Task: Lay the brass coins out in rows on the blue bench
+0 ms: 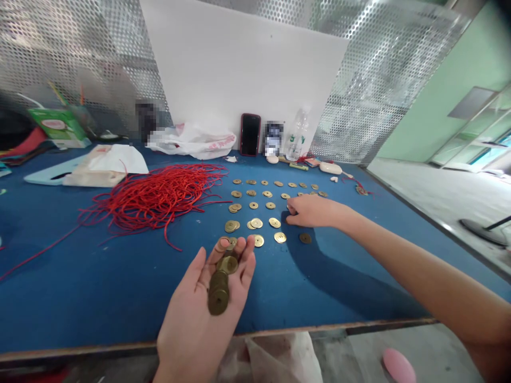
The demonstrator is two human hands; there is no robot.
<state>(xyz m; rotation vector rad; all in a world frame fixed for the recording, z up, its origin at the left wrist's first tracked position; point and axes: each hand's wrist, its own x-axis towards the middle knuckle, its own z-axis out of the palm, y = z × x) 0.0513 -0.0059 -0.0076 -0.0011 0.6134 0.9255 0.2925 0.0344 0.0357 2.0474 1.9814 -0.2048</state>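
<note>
My left hand (207, 314) is palm up near the table's front edge, fingers slightly curled. It cradles a leaning stack of brass coins (219, 298) with holes in the middle, running from palm to fingertips. Over the right part of the coin rows is my right hand (313, 210), fingers drawn together and pointing down and left. Its fingertips are close to the tabletop beside a partly covered coin; anything between them is hidden. Several rows of similar coins, such as this single coin (280, 238), lie flat on the blue table (159, 298). Some overlap in pairs, like these (231, 226).
Left of the coins lies a tangled heap of red cords (159, 197). Behind stand a phone (249, 135) and a clear bottle (297, 135), with a white plastic bag (195, 141) beside them. A white board (247, 69) leans at the back.
</note>
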